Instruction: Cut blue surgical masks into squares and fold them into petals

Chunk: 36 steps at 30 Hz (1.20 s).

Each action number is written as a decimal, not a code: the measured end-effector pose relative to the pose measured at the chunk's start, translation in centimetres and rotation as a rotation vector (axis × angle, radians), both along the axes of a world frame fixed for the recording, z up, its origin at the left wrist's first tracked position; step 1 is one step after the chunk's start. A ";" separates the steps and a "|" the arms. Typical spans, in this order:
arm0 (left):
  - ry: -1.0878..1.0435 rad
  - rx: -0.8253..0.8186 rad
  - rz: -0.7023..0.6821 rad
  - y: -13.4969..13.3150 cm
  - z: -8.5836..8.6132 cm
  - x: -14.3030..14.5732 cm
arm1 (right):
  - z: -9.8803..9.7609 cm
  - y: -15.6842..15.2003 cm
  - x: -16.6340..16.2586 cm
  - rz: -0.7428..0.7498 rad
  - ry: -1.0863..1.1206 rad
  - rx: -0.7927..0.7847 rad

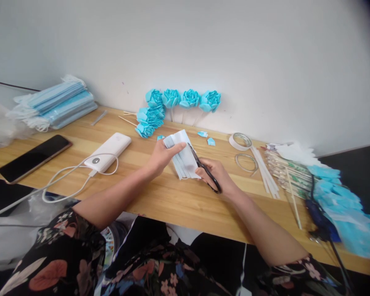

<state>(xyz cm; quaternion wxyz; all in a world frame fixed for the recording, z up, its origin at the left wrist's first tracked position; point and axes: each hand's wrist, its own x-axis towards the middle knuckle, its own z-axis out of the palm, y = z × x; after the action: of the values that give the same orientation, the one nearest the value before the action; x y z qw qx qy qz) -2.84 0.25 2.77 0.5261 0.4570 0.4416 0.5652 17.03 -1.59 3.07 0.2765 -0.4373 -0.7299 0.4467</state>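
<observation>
My left hand (pixel 165 155) grips a pale blue face mask (pixel 186 162) with visible pleats, the thumb lying across its upper face. A pair of black-handled scissors (pixel 206 167) is in my right hand (pixel 218 174), fingers closed round the handles. The scissor tips reach the upper part of the mask, close to my left thumb; whether the blades have cut in is too small to tell. Just behind the mask lie small cut blue pieces (pixel 211 142). Several blue handmade roses (pixel 190 98) on thin sticks lean against the wall or lie on the table.
A stack of face masks (pixel 61 105) is at the back left, with a black phone (pixel 33 158) and a white power bank (pixel 107 152) nearer. To the right are a tape roll (pixel 240 141), a wire coil (pixel 246 163), white strips (pixel 265 172), a dark glue gun (pixel 319 220) and loose blue material (pixel 342 197).
</observation>
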 end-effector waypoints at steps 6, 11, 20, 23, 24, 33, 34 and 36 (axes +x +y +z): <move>0.017 0.010 -0.012 -0.1 -0.1 0.0 | 0.3 0.1 0.1 0.089 -0.005 0.040; 0.056 0.011 -0.057 -0.3 -0.6 0.4 | -0.2 0.3 0.2 0.086 -0.030 0.049; 0.065 0.012 -0.076 -0.3 -0.7 0.5 | -0.3 0.2 0.2 0.077 -0.043 0.091; 0.058 0.010 -0.070 -0.3 -0.8 0.6 | -0.1 0.2 0.1 0.069 -0.037 0.096; 0.055 0.009 -0.070 -0.4 -0.8 0.6 | 0.0 0.2 0.0 0.065 -0.037 0.099; 0.048 0.006 -0.078 -0.3 -1.0 0.6 | 0.4 0.0 -0.2 0.040 -0.032 0.070; 0.047 0.006 -0.078 -0.3 -1.1 0.6 | 0.5 0.0 -0.2 0.036 -0.028 0.064; 0.047 0.008 -0.078 -0.3 -1.1 0.6 | 0.6 -0.1 -0.3 0.027 -0.026 0.061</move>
<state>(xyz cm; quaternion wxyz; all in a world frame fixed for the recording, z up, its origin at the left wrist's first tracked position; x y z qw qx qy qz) -2.27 -0.04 1.66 0.5354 0.4893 0.4332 0.5350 16.78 -1.64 3.68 0.2741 -0.4247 -0.7525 0.4222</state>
